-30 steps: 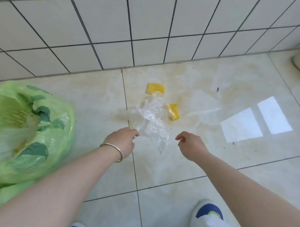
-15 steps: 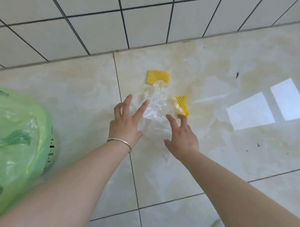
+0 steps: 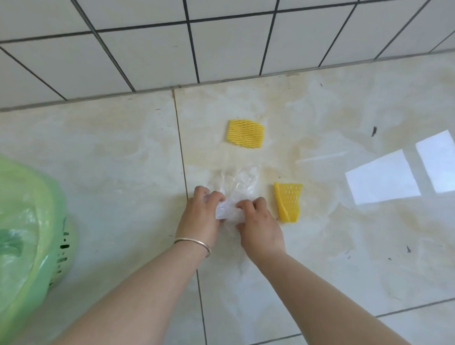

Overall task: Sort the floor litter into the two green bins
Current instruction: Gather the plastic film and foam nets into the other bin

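Observation:
A crumpled clear plastic bag (image 3: 238, 185) lies on the beige floor tiles. My left hand (image 3: 201, 217), with a metal bangle on its wrist, and my right hand (image 3: 258, 224) both pinch its near edge and bunch it together. One yellow foam fruit net (image 3: 245, 133) lies farther off near the wall. A second yellow foam net (image 3: 288, 205), folded, lies just right of my right hand. One green bin (image 3: 61, 245), lined with a light green bag (image 3: 14, 231), stands at the left edge. The other bin is out of view.
A white tiled wall (image 3: 216, 43) rises just behind the litter. Bright window reflections (image 3: 407, 171) fall on the glossy floor at the right. Small dark specks dot the tiles there.
Both hands were spread open above the clear bag half a second ago. They have come down and closed on its near edge. The view has moved closer to the floor.

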Demonstrator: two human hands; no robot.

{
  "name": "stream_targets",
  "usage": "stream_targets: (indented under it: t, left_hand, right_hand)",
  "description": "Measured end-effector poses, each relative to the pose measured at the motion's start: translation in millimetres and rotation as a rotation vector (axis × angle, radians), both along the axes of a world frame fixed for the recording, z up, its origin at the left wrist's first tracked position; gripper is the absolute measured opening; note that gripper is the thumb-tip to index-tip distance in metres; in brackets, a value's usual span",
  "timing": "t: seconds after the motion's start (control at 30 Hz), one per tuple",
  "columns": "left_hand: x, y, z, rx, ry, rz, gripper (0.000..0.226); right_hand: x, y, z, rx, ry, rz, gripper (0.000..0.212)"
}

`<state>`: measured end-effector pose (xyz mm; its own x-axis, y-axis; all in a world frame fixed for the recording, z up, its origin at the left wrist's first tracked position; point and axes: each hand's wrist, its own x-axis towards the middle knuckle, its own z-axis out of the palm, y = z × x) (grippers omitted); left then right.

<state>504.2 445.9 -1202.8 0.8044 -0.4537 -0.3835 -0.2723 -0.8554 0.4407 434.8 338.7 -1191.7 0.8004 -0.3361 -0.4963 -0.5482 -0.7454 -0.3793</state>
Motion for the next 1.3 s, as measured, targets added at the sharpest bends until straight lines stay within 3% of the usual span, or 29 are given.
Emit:
stream_targets:
  t: [0.27,0.43,0.87,0.93,1.1,1.3]
  left_hand:
    - [-10,17,5,0.078,0.030,-0.041,0.022]
    - [-10,21,25,-0.004,-0.047,-0.089,0.033]
    - [37,-54,35,-0.173,-0.182,-0.090,0.019]
    - [51,-66,28,-0.126,-0.222,-0.129,0.017]
    - [81,-93,19,0.216,-0.183,-0.374,0.017]
    - [109,-110,11,0.384,-0.122,-0.549,0.012]
  right_hand:
    - [-18,5,3,0.029,-0.026,-0.058,0.029]
    - [-25,0,28,0.102,-0.130,-0.171,0.018]
    - [-2,-52,28,-0.093,-0.051,-0.606,0.025]
    - [5,-52,23,-0.063,0.002,-0.671,0.030]
    - [14,-49,8,-0.016,0.004,-0.717,0.026]
    - [23,-49,-3,-0.083,0.011,-0.666,0.025]
